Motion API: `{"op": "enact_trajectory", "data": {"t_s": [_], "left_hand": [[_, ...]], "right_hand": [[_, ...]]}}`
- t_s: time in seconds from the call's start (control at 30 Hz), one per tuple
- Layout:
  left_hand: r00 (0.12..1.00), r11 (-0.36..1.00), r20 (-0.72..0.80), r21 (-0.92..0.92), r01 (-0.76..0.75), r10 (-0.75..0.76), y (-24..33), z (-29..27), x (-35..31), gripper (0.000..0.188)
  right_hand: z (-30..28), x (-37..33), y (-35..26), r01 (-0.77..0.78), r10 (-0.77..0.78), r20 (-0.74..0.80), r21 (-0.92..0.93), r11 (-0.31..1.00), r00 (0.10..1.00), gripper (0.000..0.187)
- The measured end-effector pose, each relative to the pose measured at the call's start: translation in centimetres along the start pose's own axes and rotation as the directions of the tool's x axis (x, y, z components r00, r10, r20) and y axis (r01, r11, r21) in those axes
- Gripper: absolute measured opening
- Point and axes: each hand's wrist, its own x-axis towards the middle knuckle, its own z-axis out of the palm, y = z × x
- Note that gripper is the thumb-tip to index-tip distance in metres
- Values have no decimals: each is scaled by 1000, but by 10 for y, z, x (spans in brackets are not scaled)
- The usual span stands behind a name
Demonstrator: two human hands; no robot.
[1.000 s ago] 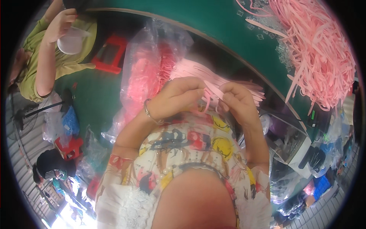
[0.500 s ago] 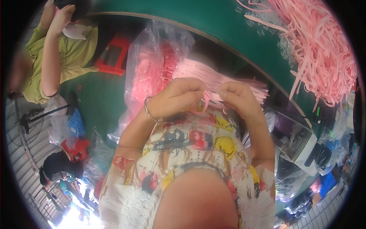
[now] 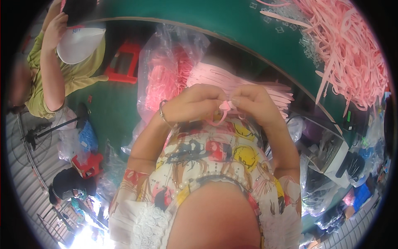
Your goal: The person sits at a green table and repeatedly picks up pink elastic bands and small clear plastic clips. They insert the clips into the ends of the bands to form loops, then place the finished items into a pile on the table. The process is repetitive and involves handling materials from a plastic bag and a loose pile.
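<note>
Both my hands meet in front of my chest over one thin pink strap. My left hand [image 3: 201, 101] pinches it between thumb and fingers. My right hand [image 3: 255, 103] pinches the same pink strap [image 3: 225, 107] from the other side. Between the fingertips the strap bends, and a loop of it hangs below. Whether a small fitting sits on it is too small to tell. Just beyond my hands lies a layered bundle of flat pink straps [image 3: 213, 74], partly covered by my fingers.
A tangled heap of pink straps [image 3: 348, 54] lies on the green table [image 3: 232, 20], beside small clear plastic pieces [image 3: 309, 47]. A clear bag [image 3: 166, 70] of pink strands stands left of my hands. Further left are a red stool [image 3: 124, 62] and a co-worker's arm [image 3: 52, 79].
My hands have drawn closer together, and less of the strap shows between them. The co-worker at the left has shifted, and more of a white rounded object shows there.
</note>
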Motion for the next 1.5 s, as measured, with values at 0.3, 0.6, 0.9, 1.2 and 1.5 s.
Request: {"op": "enact_trajectory", "data": {"t_s": [0.3,0.6,0.9,1.2,1.5], "left_hand": [[983,973,-139,213,-86,117,-3,7,7,18],[981,916,-173,400,-14,91,-13,-2,14,17],[978,990,-193,-128,60,-84,-9,-23,-7,17],[969,992,-221,-92,90,-108,-12,-26,-7,14],[980,992,-158,-45,119,-125,-5,-21,-17,19]], "right_hand": [[26,2,1,424,-802,67,-873,240,593,17],[23,3,4,608,-833,29,-697,379,553,8],[-19,45,46,158,-180,162,139,977,970,18],[-14,28,20,204,-198,73,-84,975,977,15],[-16,25,16,352,-329,147,-182,918,933,14]]}}
